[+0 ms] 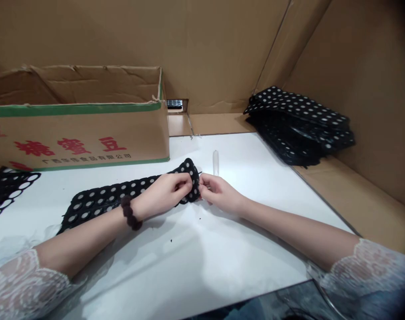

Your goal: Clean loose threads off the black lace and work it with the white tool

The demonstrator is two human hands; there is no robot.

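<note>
In the head view, the left hand (178,186) grips a black sheet with white dots (97,202) near its right end, thumb and curled fingers closed over it. The right hand (218,190) is at that end's edge, thumb and fingertips drawn together; I cannot tell whether they pinch the sheet itself or a small bit at its edge.

The sheet lies on the white bench (242,253), partly behind the left forearm. Its long axis runs from the near left, beyond that forearm, rightward and slightly away to both hands, where the right end looks turned up.

Just beyond the right hand lies a clear tube (216,162), its length pointing away from the person. Small black specks (171,240) dot the bench on the near side of the hands. Beyond the left hand, to its left, stands an open cardboard box (72,133); farther left of that hand lies black perforated lattice (9,189). Beyond the right hand, to its right, is a pile of black dotted sheets (298,118).
</note>
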